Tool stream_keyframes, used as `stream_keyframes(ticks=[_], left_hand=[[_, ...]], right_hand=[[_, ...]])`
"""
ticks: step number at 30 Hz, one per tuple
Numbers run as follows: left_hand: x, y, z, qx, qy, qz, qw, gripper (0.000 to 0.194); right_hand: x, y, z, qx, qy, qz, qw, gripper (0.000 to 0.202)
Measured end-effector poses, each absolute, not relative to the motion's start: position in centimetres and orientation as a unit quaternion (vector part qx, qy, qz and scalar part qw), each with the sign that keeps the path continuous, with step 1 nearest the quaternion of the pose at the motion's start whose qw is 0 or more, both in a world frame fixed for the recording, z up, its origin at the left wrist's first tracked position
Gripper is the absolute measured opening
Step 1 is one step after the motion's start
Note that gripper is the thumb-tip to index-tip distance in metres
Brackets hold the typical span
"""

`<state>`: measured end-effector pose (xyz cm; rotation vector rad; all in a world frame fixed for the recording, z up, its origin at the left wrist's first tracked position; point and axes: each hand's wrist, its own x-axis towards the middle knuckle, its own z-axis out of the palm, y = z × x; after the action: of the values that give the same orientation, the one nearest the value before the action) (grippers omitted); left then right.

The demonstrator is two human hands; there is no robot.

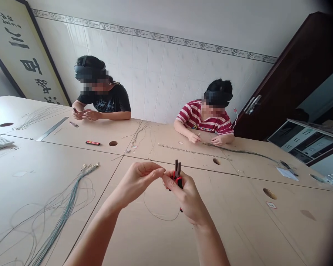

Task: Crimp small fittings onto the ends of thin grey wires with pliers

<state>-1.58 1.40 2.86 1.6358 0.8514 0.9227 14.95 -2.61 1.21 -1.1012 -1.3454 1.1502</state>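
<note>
My right hand (pixel 184 190) is closed round a pair of pliers (pixel 178 170) with red and black handles. The dark jaws point up and stand slightly apart, with nothing visible between them. Thumb and finger of my left hand (pixel 140 179) are pinched together, almost touching my right fingertips. A thin cord (pixel 166 220) runs from the pinched fingertips and hangs in a loop below both hands. Its end is too small to make out. On the left of the table lies a bundle of grey-green cords (pixel 69 199) with small metal ends.
Across the table (pixel 216 236), one person (pixel 111 98) in black and another (pixel 202 118) in red stripes handle small pieces. Between us lie a red-and-black box cutter (pixel 93 143), a metal ruler (pixel 52 128) and more cords (pixel 138 133). Round holes (pixel 269 193) pierce the tabletop.
</note>
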Motion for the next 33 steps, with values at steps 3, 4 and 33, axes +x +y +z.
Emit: stream_keyframes(ticks=[3,4,33], left_hand=[[-1.5,1.2,2.8,0.689,0.35,0.375,0.512,0.027],[-1.6,1.2,2.8,0.692,0.361,0.378,0.498,0.027],[-1.8,0.8,2.8,0.681,0.402,0.389,0.473,0.024]], right_hand=[[14.9,-2.8,1.0,-0.466,-0.569,0.474,0.484,0.031],[14.9,-2.8,1.0,-0.469,-0.571,0.471,0.482,0.031],[14.3,-3.8,1.6,-0.515,-0.587,0.41,0.472,0.028]])
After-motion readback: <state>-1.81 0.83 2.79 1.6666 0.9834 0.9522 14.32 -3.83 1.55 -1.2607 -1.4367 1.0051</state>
